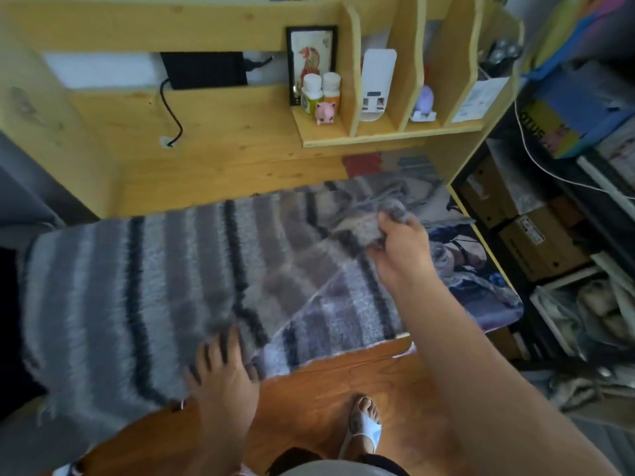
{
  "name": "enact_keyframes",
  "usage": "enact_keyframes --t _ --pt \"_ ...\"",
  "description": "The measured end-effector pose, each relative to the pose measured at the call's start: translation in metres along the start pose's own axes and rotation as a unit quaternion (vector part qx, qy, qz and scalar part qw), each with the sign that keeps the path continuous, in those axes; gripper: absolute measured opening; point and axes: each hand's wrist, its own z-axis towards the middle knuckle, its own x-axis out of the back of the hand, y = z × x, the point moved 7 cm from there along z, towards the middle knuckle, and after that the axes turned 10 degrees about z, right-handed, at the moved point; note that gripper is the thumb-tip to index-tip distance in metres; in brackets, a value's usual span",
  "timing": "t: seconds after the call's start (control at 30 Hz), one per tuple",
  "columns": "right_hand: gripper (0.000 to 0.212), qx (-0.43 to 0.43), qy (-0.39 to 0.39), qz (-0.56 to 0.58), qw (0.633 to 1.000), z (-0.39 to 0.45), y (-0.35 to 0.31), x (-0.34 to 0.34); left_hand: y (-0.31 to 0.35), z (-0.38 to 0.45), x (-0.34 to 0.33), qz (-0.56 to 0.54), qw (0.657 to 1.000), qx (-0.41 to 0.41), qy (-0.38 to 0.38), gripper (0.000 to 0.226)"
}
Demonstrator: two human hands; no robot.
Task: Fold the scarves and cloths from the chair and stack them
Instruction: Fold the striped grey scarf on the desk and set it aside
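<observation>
— Across the worktop [192,187], what lies there?
— One striped grey scarf [154,286], spread wide, its left end hanging over the edge and its right part turned back over itself.
— And the left hand [223,369]?
— Fingers spread, pressing flat on the scarf's near edge.
— The right hand [398,235]?
— Curled round a bunched corner of the scarf, lifted above a printed mat [481,286].
— Anything behind?
— Two bottles [321,91] and a pink pig figure [324,113] on the shelf [378,135].
</observation>
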Motion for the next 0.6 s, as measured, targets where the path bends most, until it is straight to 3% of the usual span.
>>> enact_keyframes --t 0.07,0.2,0.3,0.37,0.47,0.53,0.6 --pt "0.017 0.059 -0.002 0.041 0.997 -0.004 -0.036 -0.032 -0.052 0.008 0.020 -0.003 0.998 0.058 0.035 0.076" --pt "0.020 0.147 0.049 0.089 0.984 -0.008 -0.099 -0.043 -0.117 0.028 0.056 0.004 0.995 0.067 0.079 0.052" --pt "0.017 0.303 0.089 -0.035 0.948 -0.010 -0.144 -0.006 -0.112 0.041 0.075 0.002 0.993 0.021 0.114 0.052" --pt "0.020 0.334 0.139 -0.132 0.923 -0.008 -0.150 0.040 -0.100 0.044 0.073 0.015 0.995 -0.005 0.102 0.052" --pt "0.016 0.194 0.182 -0.205 0.942 0.025 -0.115 0.135 -0.085 0.047 0.041 0.071 0.997 -0.012 0.021 0.057" --pt "0.019 0.073 0.165 -0.300 0.937 0.045 -0.083 0.192 -0.064 0.040 0.019 0.126 0.991 -0.023 -0.032 0.072" --pt "0.017 0.012 0.158 -0.350 0.923 0.049 -0.064 0.227 -0.027 0.028 0.007 0.154 0.984 -0.050 -0.075 0.076"
